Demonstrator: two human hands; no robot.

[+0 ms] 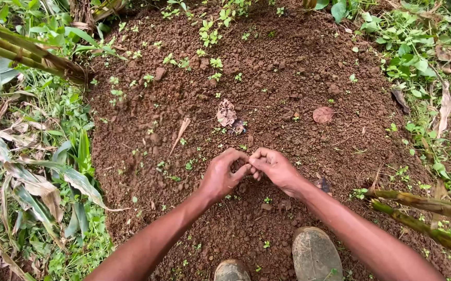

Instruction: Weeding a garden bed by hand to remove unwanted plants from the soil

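Our fingers (246, 167) are curled and pinched together where our left hand (221, 176) meets our right hand (276, 169); we cannot tell what, if anything, they pinch. They hover just above the bare soil patch (267, 93), with dry leaves (229, 115) farther off and our shoes (315, 255) near.

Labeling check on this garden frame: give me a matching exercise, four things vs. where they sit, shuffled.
Things:
1. round reddish dry leaf
2. crumpled pale dry leaf
3. muddy shoe
4. cut green stalks

Places:
A. bottom edge, under the right forearm
B. on the soil right of centre, up from the hands
C. right edge, lying across soil and weeds
D. on the soil straight up from the left hand and right hand, whose fingers meet

Pairs: 1-B, 2-D, 3-A, 4-C
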